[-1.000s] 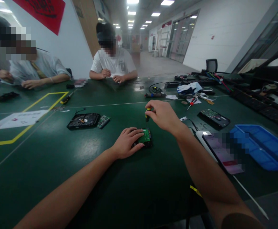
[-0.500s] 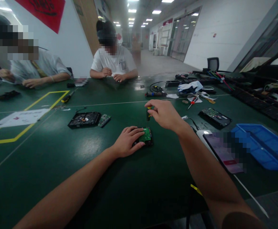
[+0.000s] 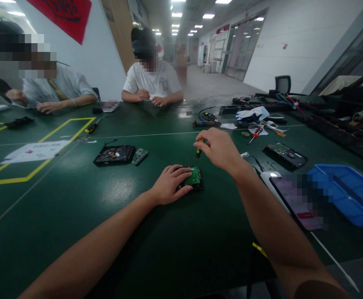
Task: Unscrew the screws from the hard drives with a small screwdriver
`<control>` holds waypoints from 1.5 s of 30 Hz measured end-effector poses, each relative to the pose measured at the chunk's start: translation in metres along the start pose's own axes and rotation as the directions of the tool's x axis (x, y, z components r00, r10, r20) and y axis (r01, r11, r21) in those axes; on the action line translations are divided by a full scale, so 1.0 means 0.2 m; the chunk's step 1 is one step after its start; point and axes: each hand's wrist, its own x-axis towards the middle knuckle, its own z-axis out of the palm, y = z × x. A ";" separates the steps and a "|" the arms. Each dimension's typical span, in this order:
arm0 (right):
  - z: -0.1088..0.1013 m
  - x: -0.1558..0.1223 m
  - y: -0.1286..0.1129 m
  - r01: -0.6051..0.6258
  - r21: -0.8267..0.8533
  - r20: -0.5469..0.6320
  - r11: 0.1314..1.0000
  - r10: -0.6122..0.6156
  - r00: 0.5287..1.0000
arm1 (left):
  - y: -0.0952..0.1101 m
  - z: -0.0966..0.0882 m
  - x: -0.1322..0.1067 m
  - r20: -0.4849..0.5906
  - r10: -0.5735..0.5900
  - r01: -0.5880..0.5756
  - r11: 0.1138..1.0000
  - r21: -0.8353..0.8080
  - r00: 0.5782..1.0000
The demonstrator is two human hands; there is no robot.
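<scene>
A hard drive (image 3: 195,178) with a green circuit board facing up lies on the table in front of me. My left hand (image 3: 169,185) rests over its left part, fingers stretched across the board and thumb along the near edge, gripping it. Above the drive's far right corner, my right hand (image 3: 218,148) pinches the top of a screwdriver (image 3: 198,153) with a yellow and black handle. The screwdriver stands roughly upright, its shaft pointing down at the drive's far edge. Whether its tip sits in a screw is too small to tell.
An opened drive (image 3: 114,155) and a loose circuit board (image 3: 140,156) lie to the left. On the right are another hard drive (image 3: 285,155), a phone (image 3: 296,203), a blue tray (image 3: 349,191) and a red screwdriver (image 3: 256,133). Two people sit across the table.
The view has shifted slightly, moving everything a little to the right. My right fingers have changed their position around the screwdriver handle. My left hand stays on the hard drive.
</scene>
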 end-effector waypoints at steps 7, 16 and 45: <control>0.02 -0.01 0.01 0.061 0.108 0.018 0.992 -0.063 0.998 | 0.00 0.00 0.00 -0.005 -0.002 0.002 1.000 0.003 1.000; 0.02 0.00 0.00 0.035 0.088 0.000 0.996 -0.035 0.999 | -0.01 0.02 -0.01 -0.017 0.017 -0.017 1.000 0.016 1.000; 0.01 -0.02 0.05 0.081 0.101 0.019 0.992 -0.083 0.996 | 0.02 0.05 0.04 -0.075 0.039 -0.039 0.999 -0.001 0.996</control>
